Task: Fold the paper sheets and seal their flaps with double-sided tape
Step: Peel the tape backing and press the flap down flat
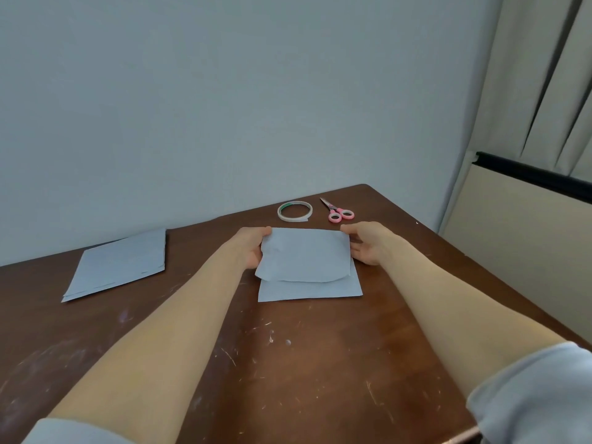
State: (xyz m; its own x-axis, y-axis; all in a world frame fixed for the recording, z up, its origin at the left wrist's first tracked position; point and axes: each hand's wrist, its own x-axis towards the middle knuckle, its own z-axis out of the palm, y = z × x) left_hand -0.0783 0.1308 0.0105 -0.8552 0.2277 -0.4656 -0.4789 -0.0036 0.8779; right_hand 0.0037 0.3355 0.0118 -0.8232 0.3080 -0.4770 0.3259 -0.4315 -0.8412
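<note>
Stack point(118, 264) of spare paper lies at ten o'clock on the worktop point(320, 363). At centre, the left hand point(251, 248) pinches one side of the sheet point(304, 254), the right hand point(365, 246) the other, with the far flap curling toward six o'clock. The side edges should line up before creasing. The sheet's long axis runs nine-to-three.

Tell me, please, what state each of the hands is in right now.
Left hand: grips the folded-over sheet at its left corner.
Right hand: pinches the same sheet at its right corner.
</note>
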